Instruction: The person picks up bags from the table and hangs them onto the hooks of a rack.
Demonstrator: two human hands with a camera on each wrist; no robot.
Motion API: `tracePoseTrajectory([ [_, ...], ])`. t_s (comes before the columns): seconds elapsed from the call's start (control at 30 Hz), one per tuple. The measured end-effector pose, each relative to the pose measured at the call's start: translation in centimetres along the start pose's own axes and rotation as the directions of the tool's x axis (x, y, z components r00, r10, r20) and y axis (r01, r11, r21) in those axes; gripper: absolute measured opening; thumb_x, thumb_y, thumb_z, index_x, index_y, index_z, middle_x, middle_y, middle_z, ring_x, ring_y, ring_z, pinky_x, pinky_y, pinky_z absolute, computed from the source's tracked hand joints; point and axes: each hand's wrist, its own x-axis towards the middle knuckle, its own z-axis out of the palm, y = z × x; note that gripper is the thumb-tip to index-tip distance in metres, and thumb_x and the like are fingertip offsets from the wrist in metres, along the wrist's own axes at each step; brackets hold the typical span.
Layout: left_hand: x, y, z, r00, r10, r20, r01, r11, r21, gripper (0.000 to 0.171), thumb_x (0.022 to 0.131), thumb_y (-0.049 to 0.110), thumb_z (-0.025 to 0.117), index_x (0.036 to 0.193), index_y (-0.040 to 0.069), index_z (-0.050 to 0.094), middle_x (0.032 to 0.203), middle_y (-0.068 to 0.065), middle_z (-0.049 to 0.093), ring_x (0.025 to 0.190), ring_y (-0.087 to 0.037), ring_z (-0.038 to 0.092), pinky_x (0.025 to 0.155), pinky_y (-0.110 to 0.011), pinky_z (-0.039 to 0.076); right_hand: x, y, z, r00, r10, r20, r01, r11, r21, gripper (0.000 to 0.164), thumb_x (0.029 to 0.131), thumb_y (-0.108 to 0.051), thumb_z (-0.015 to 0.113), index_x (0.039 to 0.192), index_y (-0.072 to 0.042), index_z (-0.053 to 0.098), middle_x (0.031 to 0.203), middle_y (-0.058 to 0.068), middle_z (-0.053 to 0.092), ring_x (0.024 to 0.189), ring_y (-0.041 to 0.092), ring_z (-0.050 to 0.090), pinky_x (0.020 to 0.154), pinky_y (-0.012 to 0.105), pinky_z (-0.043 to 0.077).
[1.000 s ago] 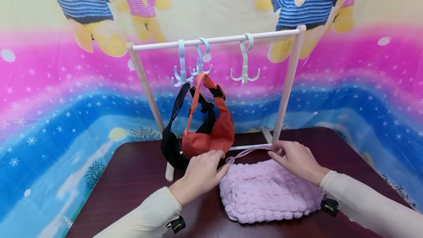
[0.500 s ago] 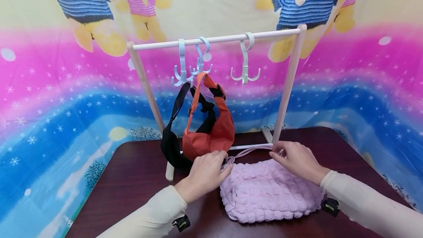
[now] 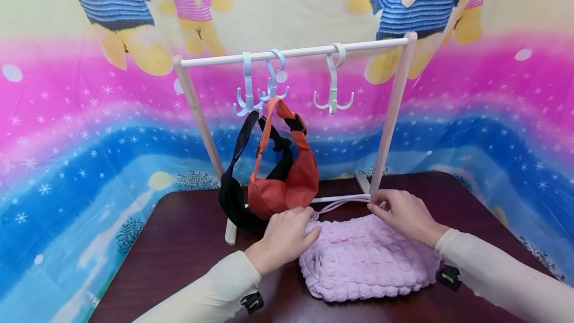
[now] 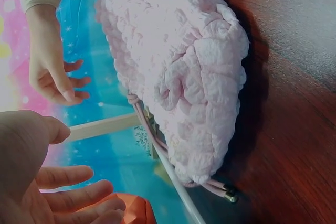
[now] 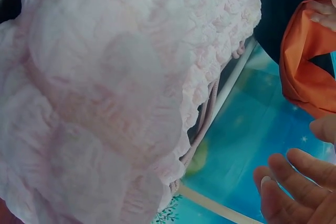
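Note:
A puffy pink quilted bag [image 3: 367, 263] lies on the table, its thin cord strap [image 3: 338, 204] stretched along its far edge. By the bag's far left corner is my left hand [image 3: 287, 238]; the left wrist view shows its fingers [image 4: 79, 198] spread apart, holding nothing. Above the far right corner hovers my right hand [image 3: 405, 216], its fingers loosely bent in the right wrist view, with nothing between them. An orange bag [image 3: 287, 188] and a black bag [image 3: 233, 203] hang by their straps just beyond my left hand.
A rack with a white top rail [image 3: 300, 54] and wooden posts [image 3: 390, 118] stands at the back of the table [image 3: 179, 253]. On the rail hang two blue hooks [image 3: 247, 88] toward the left and one pale green hook [image 3: 333, 83] on the right. A printed cloth [image 3: 89, 153] surrounds the table.
My left hand has shifted slightly right, toward the pink bag's far left corner. My right hand and the bags stay almost where they were.

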Motion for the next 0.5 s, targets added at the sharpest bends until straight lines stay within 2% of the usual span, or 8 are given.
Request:
tracePoseTrajectory([
  [0.23,0.47,0.58,0.27,0.998,-0.027,0.054,0.028,0.999,-0.019,0.027,0.095,0.043,0.065,0.106,0.019,0.069,0.087,0.002,0.07,0.065,-0.007,0.061,0.05,-0.02,0.042,0.15,0.21,-0.14,1.0,0.019,0.012,-0.019,1.0,0.006,0.012,0.095,-0.031,0.069,0.097,-0.022,0.076,0.083,-0.008,0.074,0.069,0.003,0.06,0.057,0.029,0.044],
  [0.5,0.86,0.61,0.94,0.998,-0.035,0.05,0.037,0.999,-0.025,0.026,0.095,0.042,0.067,0.103,0.017,0.069,0.086,0.0,0.07,0.065,-0.009,0.06,0.049,-0.021,0.041,0.56,0.84,-0.23,0.999,0.024,0.028,-0.025,0.999,0.032,0.014,0.095,-0.031,0.069,0.1,-0.021,0.077,0.087,-0.007,0.075,0.07,0.004,0.06,0.058,0.03,0.044],
])
